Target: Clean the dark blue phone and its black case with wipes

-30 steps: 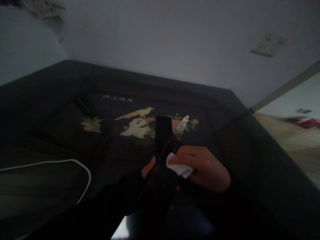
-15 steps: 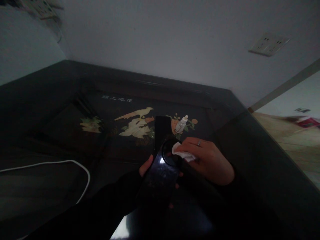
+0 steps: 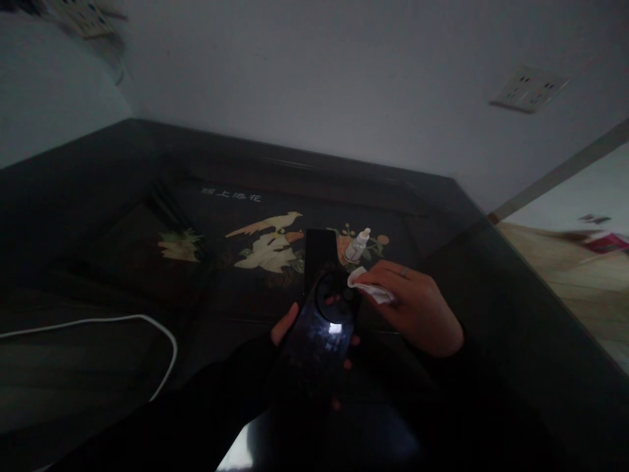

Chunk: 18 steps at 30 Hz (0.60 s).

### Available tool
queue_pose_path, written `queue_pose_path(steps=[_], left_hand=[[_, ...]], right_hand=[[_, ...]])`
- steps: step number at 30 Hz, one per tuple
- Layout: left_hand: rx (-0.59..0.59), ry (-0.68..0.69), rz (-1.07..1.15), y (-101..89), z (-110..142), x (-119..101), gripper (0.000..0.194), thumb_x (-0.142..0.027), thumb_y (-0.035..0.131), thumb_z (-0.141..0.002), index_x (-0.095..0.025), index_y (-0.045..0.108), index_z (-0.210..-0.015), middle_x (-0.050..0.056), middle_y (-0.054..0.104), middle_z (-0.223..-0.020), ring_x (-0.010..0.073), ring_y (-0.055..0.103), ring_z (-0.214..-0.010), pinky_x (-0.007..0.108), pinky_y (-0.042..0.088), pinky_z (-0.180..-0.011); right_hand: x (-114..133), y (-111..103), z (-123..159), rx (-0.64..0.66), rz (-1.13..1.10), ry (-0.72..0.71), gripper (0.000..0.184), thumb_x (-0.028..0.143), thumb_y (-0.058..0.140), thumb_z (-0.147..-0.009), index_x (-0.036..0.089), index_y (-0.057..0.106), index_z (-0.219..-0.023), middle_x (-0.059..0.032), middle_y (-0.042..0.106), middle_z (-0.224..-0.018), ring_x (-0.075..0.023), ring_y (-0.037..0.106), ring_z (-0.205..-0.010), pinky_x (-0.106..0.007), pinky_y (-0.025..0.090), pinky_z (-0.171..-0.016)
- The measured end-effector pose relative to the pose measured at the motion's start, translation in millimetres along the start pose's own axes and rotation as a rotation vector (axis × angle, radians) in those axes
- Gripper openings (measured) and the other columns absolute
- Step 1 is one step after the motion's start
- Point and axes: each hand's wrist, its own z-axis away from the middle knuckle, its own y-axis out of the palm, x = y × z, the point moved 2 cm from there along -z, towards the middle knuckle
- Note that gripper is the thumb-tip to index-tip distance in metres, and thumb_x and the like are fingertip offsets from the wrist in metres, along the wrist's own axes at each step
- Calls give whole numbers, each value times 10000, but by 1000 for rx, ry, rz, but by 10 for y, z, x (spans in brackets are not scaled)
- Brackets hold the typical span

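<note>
My left hand [image 3: 285, 324] is closed around a dark, glossy smartphone [image 3: 314, 347], its thumb on the left edge and fingertips showing on the right. The phone's back, with a large round camera ring, faces me and catches a bright reflection. A folded white tissue [image 3: 374, 290] is pinched in my right hand [image 3: 417, 305], by the upper right edge of the camera ring; whether it touches is too dark to tell. Just beyond the held phone, a flat black rectangular object [image 3: 318, 250], like a second phone, lies on the table. Beside it stands a small clear dropper bottle [image 3: 357, 246].
The dark glossy table [image 3: 236, 147] bears a bird-and-flower picture with lettering and meets a pale wall [image 3: 304, 78]. A white cable [image 3: 98, 320] curves across its left side. A wall socket [image 3: 531, 88] is at upper right, over wooden floor [image 3: 565, 262].
My right hand and the tissue have moved slightly up and to the right, from over the camera ring to its edge. The held phone has tilted a little, shifting its reflection.
</note>
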Motion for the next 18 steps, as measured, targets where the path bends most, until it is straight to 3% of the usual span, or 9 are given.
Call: queue_pose_path(steps=[5,7,12,14,18], left_hand=[[14,-44,3,46,39,10,683,-589,431,-737,-80,485,-1188,157,597,-1079,279,569,-960,457,449,-759],[37,-30,4,34,31,4,708,-601,409,-739,-52,493,-1178,158,589,-1096,274,564,-979,442,459,-767],[115,-17,10,32,-22,-23,563,-514,471,-751,-222,440,-1231,128,527,-1201,251,553,-1013,525,420,-785],[85,-16,9,32,-14,-18,573,-530,473,-743,-215,458,-1221,137,560,-1154,268,569,-982,511,434,-761],[19,-33,-28,46,26,0,679,-612,410,-728,-91,538,-1145,153,612,-1050,275,586,-934,426,471,-733]], right_hand=[[110,38,21,198,-91,-217,187,110,490,-780,193,579,-922,-14,605,-827,-113,563,-763,-201,405,-652],[87,29,20,189,-59,-185,183,119,486,-783,192,581,-921,-19,606,-831,-117,565,-759,-208,410,-651],[-17,-30,8,41,-4,-19,195,116,476,-787,193,579,-933,-37,614,-912,-143,571,-832,-249,415,-720],[19,-15,8,87,-46,-66,192,111,490,-778,196,578,-926,-26,612,-888,-129,572,-804,-228,411,-691],[93,43,15,249,-64,-174,183,98,506,-756,196,584,-890,-7,611,-825,-117,570,-763,-203,404,-644]])
